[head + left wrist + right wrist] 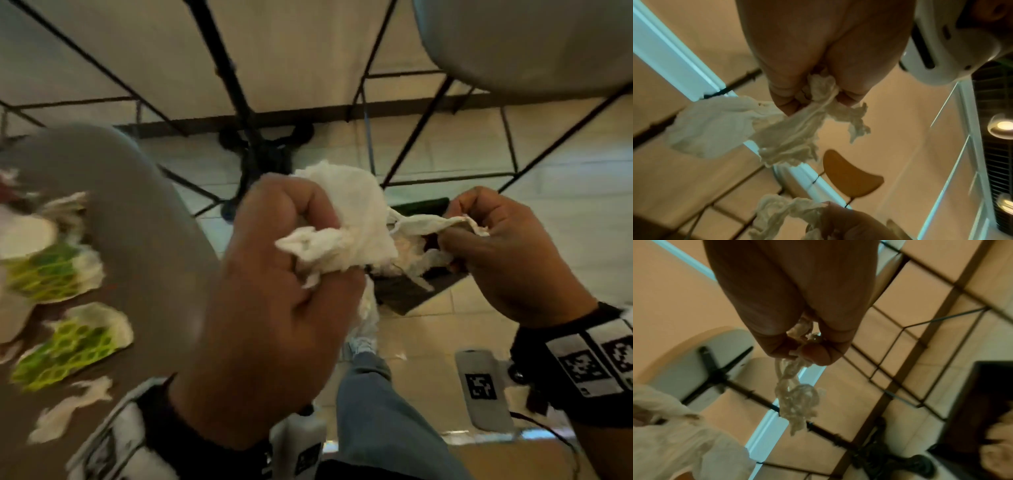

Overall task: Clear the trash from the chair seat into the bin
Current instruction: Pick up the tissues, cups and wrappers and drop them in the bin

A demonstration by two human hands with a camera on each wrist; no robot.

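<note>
My left hand (308, 246) grips a crumpled white tissue (346, 222) in the middle of the head view. My right hand (459, 226) pinches a thinner twisted tissue strip (424, 222) just right of it. Both hands are above a dark bin (397, 291) on the floor, with pale trash showing inside. The left wrist view shows fingers (781, 97) clenched round the tissue (789, 129). In the right wrist view the strip (795, 395) dangles from my fingers (818, 356). The chair seat (137, 212) at left holds green-and-white wrappers (68, 342), a white cup (24, 236) and tissue scraps (68, 407).
A black table pedestal (263, 150) stands on the tiled floor behind the bin. Another chair's pale seat (513, 44) with thin black wire legs fills the upper right. My jeans leg (373, 394) is below the hands, beside a grey tagged device (479, 383).
</note>
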